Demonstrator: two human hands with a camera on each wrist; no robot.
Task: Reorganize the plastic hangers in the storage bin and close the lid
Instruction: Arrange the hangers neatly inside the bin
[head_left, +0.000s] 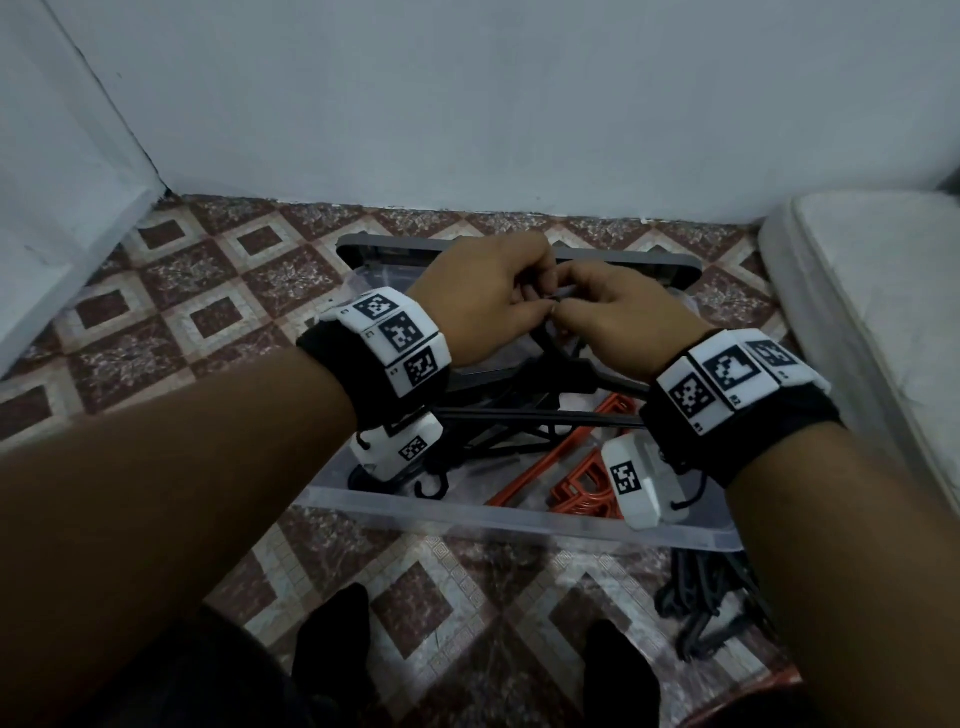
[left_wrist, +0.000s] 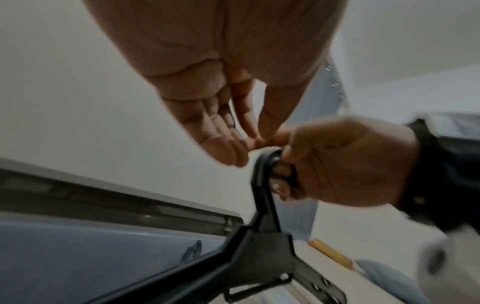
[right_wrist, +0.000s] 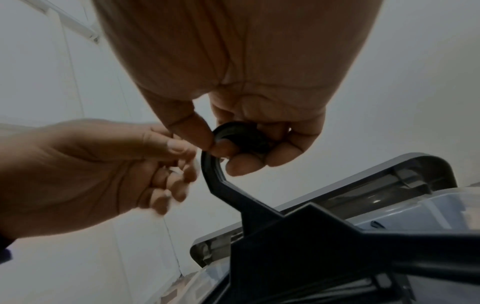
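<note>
Hangers, bin, lid and hands, counted

One clear storage bin (head_left: 519, 522), one grey lid (head_left: 670, 270) and two hands: the left hand (head_left: 488, 299) and the right hand (head_left: 618, 317). At least two orange hangers (head_left: 571, 467); the tangled black hangers (head_left: 519, 415) are several, their exact count unclear.

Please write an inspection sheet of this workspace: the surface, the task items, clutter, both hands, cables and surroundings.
Surface: patterned tile floor.
Job's things: clear storage bin open, grey lid behind it at the wall; black hangers and orange hangers inside; one black hanger held up by its hook.
Clutter: more black hangers on the floor, right of the bin.
Grippers: right hand grips the hook; left hand is beside it, fingers relaxed, with no grip visible.
Cables: nothing seen.
Surroundings: white wall; white mattress at right.
</note>
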